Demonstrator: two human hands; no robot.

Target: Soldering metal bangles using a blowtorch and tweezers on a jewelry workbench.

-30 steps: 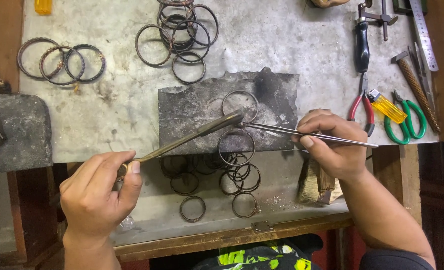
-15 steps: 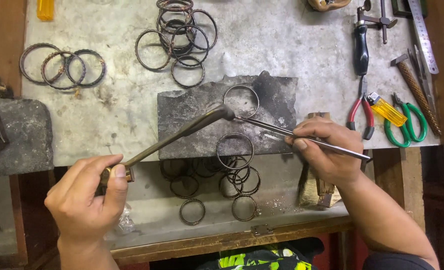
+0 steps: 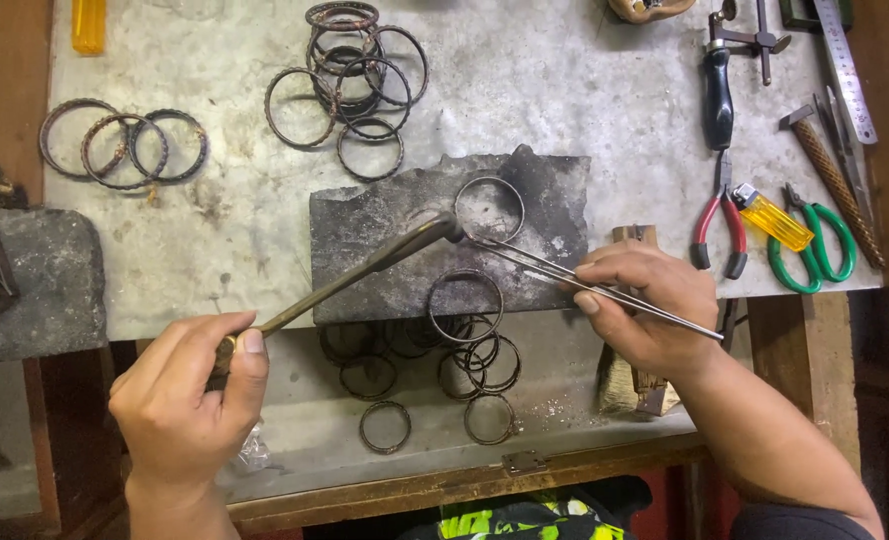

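Closed around the handle end of a long bent-tipped metal torch pipe [image 3: 350,278], the left hand [image 3: 187,400] sits below and left of the charred grey block [image 3: 385,250]. Its curved tip reaches up onto that block, touching the lower left edge of a single ring [image 3: 489,209] lying on the block's upper part. A second ring [image 3: 465,305] overhangs the block's lower edge, with loose rings [image 3: 420,385] scattered on the shelf beneath. Right of the block, the right hand [image 3: 645,310] pinches slim tweezers [image 3: 585,287] shut, points at the upper ring. Further right lie red pliers [image 3: 720,225], a yellow lighter [image 3: 773,217] and green scissors [image 3: 815,245].
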